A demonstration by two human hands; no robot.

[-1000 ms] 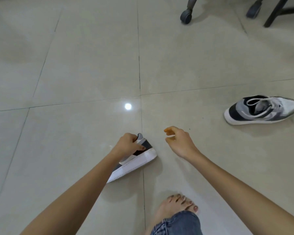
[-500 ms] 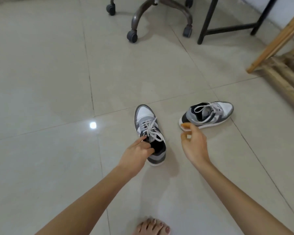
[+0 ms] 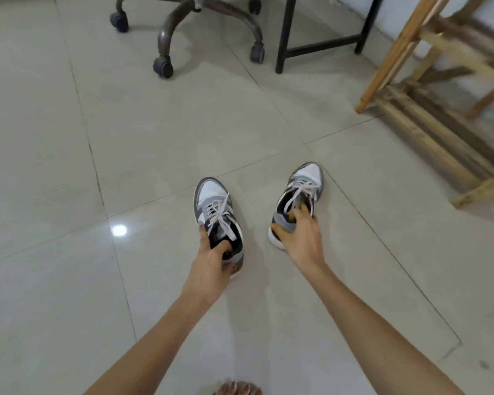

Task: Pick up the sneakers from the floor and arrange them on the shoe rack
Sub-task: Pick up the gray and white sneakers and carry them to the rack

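Note:
Two grey, white and black sneakers with white laces point away from me over the tiled floor. My left hand (image 3: 211, 258) grips the left sneaker (image 3: 214, 206) by its heel collar, fingers inside the opening. My right hand (image 3: 300, 238) holds the right sneaker (image 3: 304, 186) the same way at its heel, fingers tucked into the opening. The wooden shoe rack (image 3: 428, 121) stands at the right, its low slatted shelf bare as far as I can see.
An office chair base (image 3: 183, 27) with castors stands at the top middle. Black table legs (image 3: 285, 32) rise beside it. My bare toes (image 3: 237, 389) show at the bottom edge. Pale floor tiles spread to the left.
My right hand has reached the second sneaker and closed on its heel; that sneaker now points away from me. My view has swung right, showing more of the rack.

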